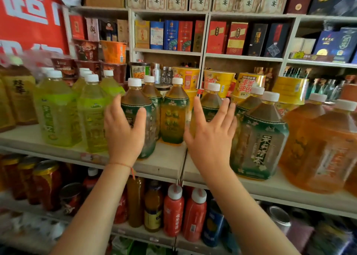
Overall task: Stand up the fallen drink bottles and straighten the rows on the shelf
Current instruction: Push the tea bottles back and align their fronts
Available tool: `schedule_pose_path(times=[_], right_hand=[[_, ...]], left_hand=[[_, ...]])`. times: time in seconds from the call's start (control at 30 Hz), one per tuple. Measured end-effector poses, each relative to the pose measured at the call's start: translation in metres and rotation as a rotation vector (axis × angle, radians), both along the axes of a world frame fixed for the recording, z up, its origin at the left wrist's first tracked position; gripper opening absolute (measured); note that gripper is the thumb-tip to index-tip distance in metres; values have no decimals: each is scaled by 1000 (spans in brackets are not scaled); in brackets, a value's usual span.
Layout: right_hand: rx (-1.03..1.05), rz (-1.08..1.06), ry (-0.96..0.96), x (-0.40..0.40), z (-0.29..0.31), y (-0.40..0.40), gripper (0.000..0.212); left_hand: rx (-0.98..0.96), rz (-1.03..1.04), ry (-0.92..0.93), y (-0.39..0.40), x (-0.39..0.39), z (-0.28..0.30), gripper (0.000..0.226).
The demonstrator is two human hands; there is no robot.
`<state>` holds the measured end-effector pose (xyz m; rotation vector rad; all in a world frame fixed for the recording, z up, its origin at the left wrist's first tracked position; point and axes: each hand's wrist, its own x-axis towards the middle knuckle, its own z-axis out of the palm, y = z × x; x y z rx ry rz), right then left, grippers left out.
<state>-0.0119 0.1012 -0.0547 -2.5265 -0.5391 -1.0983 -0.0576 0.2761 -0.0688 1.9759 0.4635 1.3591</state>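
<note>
Left hand spread on green-label bottle, no grip | right hand open, fingers splayed, holding nothing | bottles on shelf all upright, none visibly fallen | rows ragged near centre gap – straightening looks left to do

Six green-labelled tea bottles, two red bottles, two hands.
</note>
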Motion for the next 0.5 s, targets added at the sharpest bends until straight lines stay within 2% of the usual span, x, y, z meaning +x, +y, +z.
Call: schedule_pose_path(times=[0.07,0.1,0.2,0.27,0.37,0.5], right_hand=[[90,167,-176,-20,-8,19,69],[114,267,-180,-32,-9,32,71],[117,428,46,-54,-14,75,90],[82,399,152,-58,-17,106,102],[89,260,212,-56,-28,134,118],[224,74,91,-52,-37,146,113]], left_hand=[[-191,-137,-48,7,-9,4,58],[-253,-186,-47,11,-14,4,53],[-255,-325,0,26,-27,-2,43],[-217,-445,77,46,-32,-3,45],[-129,-577,158,63,-35,-3,54],[-105,-725,179,64,-36,-2,50]])
